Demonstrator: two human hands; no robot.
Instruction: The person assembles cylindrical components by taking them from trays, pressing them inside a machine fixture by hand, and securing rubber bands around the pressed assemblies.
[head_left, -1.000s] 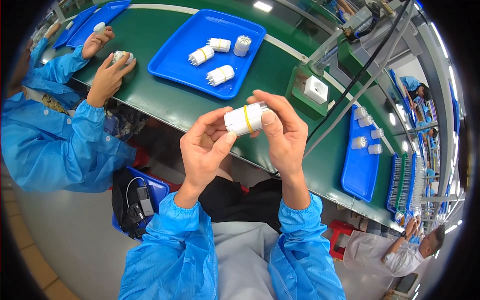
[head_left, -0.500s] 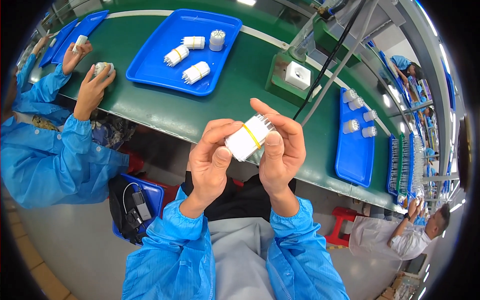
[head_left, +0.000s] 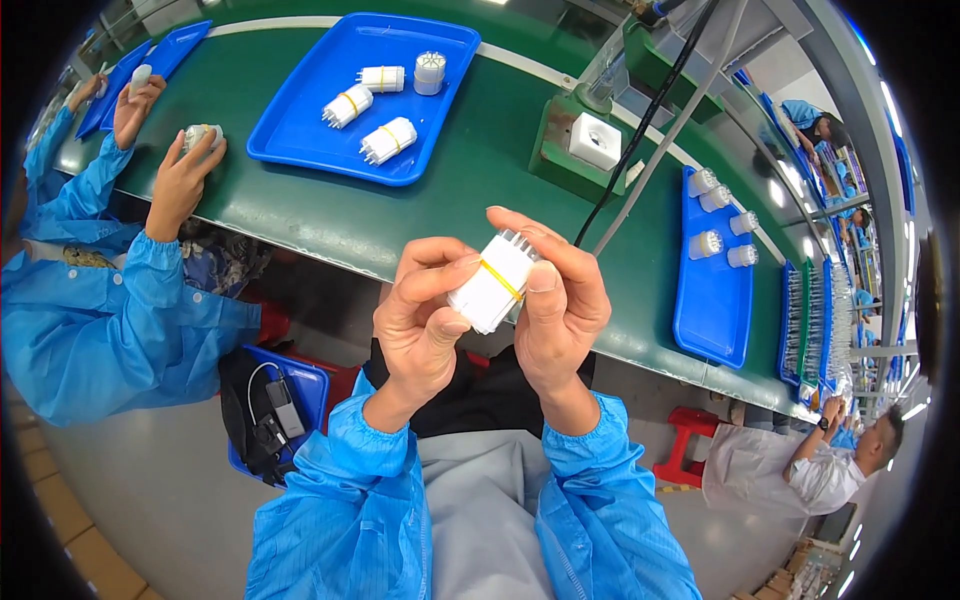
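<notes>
Between both hands I hold a white plastic cylinder [head_left: 484, 298] with a yellow band round its middle and thin prongs at its upper right end. My left hand [head_left: 415, 320] grips its left side, fingers on top and thumb near the lower end. My right hand [head_left: 560, 315] pinches the pronged end between thumb and fingers, the index finger reaching over the prongs. The cylinder is tilted, above the near edge of the green table [head_left: 330, 225]. Similar yellow-banded white cylinders [head_left: 388, 140] lie in a large blue tray [head_left: 290, 150] at the far left, and one stands upright there.
A green fixture [head_left: 560, 160] carrying a white block [head_left: 595, 141] stands beyond my right hand, with a black cable [head_left: 640, 135] in front. Another blue tray [head_left: 710, 320] at right holds several white cylinders [head_left: 705, 244]. A co-worker's hands [head_left: 180, 190] hold white parts at left.
The cylinder in my hands has turned a little more upright, both hands still on it. At the left, the co-worker's farther hand has shifted slightly with its white part.
</notes>
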